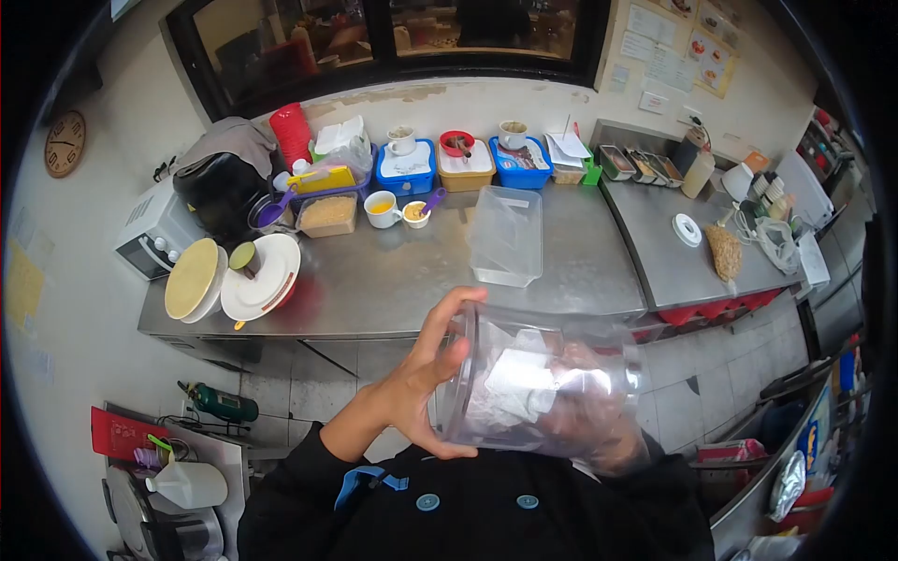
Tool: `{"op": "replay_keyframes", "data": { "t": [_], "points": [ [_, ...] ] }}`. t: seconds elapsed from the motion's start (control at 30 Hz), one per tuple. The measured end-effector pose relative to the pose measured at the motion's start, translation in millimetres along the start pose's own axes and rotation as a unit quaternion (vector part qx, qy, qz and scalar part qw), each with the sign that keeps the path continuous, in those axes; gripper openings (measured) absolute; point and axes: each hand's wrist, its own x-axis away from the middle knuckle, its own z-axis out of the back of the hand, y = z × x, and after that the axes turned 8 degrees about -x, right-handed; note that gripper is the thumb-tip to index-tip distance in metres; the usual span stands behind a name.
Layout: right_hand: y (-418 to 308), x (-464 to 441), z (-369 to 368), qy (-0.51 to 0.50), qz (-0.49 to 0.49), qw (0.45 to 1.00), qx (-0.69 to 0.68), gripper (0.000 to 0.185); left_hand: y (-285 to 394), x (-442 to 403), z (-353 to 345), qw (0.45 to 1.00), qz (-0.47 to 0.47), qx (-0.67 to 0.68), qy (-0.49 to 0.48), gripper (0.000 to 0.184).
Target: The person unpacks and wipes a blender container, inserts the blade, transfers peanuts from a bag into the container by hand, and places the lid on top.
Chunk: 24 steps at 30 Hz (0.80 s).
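A clear plastic container (496, 393) is tilted on its side in front of my chest. My left hand (426, 374) grips its left end, with the thumb and fingers spread around the rim. Behind and through the clear wall shows my right hand (589, 393), blurred by the plastic, with something white, perhaps paper or cloth, at the container's middle. Whether the right hand is inside or behind the container is hard to tell. Beyond it, a second clear rectangular container (505, 236) lies on the steel counter (393, 290).
Plates (262, 280) and a microwave (150, 234) occupy the counter's left. Along the wall stand blue tubs (406, 168), cups (382, 209) and a box of crumbs (327, 215). At right are a bottle (698, 175) and a bag of nuts or grain (723, 252). A jug (192, 483) stands lower left.
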Motion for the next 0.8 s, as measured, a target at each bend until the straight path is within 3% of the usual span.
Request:
{"op": "replay_keyframes", "data": {
  "t": [0.03,0.1,0.13,0.17,0.2,0.23,0.3,0.33,0.47,0.53,0.57,0.63,0.67,0.73,0.8],
  "points": [
    [2,2,0,0.007,0.066,0.993,0.093,0.045,1,-1,7,0.999,-0.007,-0.026,-0.021,0.136],
    [-8,7,-6,0.069,0.035,0.985,0.157,0.046,12,-5,12,0.99,0.12,-0.032,-0.07,0.136],
    [-10,11,-5,0.063,0.044,0.982,0.171,0.045,19,-2,11,0.99,0.118,-0.035,-0.068,0.136],
    [-10,13,-4,0.06,0.05,0.978,0.192,0.045,28,2,10,0.944,0.273,0.177,-0.059,0.132],
    [-11,14,-4,0.056,0.056,0.974,0.212,0.044,35,4,10,0.83,0.408,0.378,-0.044,0.129],
    [-7,14,0,0.054,0.065,0.968,0.236,0.044,41,4,12,0.829,0.411,0.377,-0.04,0.129],
    [0,14,4,0.052,0.075,0.956,0.277,0.043,55,0,17,0.776,0.443,0.441,-0.088,0.121],
    [2,14,5,0.051,0.078,0.952,0.29,0.043,56,0,26,0.829,0.406,0.36,-0.133,0.115],
    [9,12,9,0.042,0.096,0.934,0.342,0.044,62,10,33,0.804,0.449,0.347,-0.179,0.108],
    [11,10,9,0.036,0.107,0.919,0.378,0.044,58,13,19,0.729,0.555,0.386,-0.104,0.113],
    [12,9,9,0.028,0.114,0.908,0.403,0.045,60,10,14,0.729,0.556,0.386,-0.103,0.113],
    [13,4,10,0.001,0.135,0.873,0.468,0.046,64,3,6,0.714,0.543,0.442,0.004,0.118],
    [14,2,11,-0.017,0.148,0.851,0.504,0.046,63,2,2,0.713,0.543,0.443,0.003,0.118],
    [18,-7,14,-0.043,0.162,0.807,0.566,0.048,62,2,-4,0.88,0.359,0.307,0.056,0.107],
    [19,-12,17,-0.039,0.176,0.79,0.586,0.049,59,-1,0,0.907,0.345,0.234,0.067,0.11]
  ]
}}
